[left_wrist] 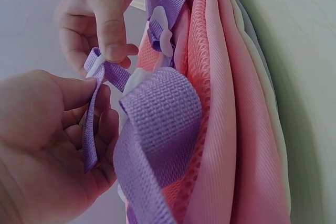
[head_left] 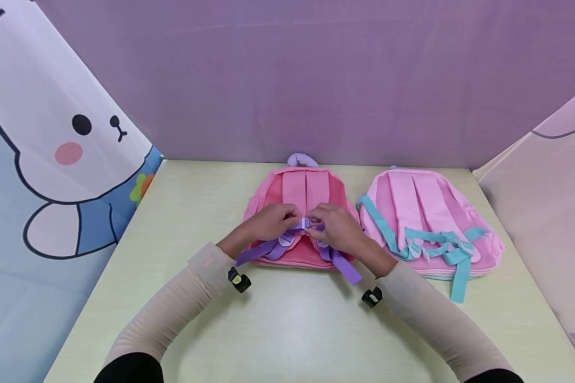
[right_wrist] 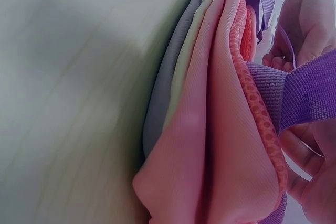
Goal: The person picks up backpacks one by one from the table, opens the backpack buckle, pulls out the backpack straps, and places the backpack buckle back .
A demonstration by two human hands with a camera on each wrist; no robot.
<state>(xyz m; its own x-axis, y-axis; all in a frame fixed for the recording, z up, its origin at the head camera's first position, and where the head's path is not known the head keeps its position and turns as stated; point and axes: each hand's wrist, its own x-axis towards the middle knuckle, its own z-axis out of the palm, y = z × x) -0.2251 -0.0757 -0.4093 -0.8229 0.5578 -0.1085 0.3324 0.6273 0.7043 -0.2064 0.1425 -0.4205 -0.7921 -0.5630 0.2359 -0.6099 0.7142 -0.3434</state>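
Observation:
A coral-pink backpack (head_left: 306, 191) lies on the table with its strap side up. Over its middle, a purple chest strap (head_left: 294, 225) with a small white buckle (head_left: 305, 223) is lifted between both hands. The left hand (head_left: 274, 221) pinches the strap beside the buckle, its thumb on top in the left wrist view, where a loose strap end (left_wrist: 90, 145) hangs down. From the other side, the right hand (head_left: 335, 226) pinches the strap close to the buckle; its fingertips are partly hidden. Purple shoulder strap tails (head_left: 347, 268) spread toward the front.
Just right of the coral backpack lies a light-pink backpack (head_left: 436, 199) with turquoise straps (head_left: 460, 274) fastened across it. Both rest on a pale wooden table (head_left: 287, 330). A purple backdrop (head_left: 316, 80) rises behind, and a cartoon-printed panel (head_left: 43, 159) stands at left.

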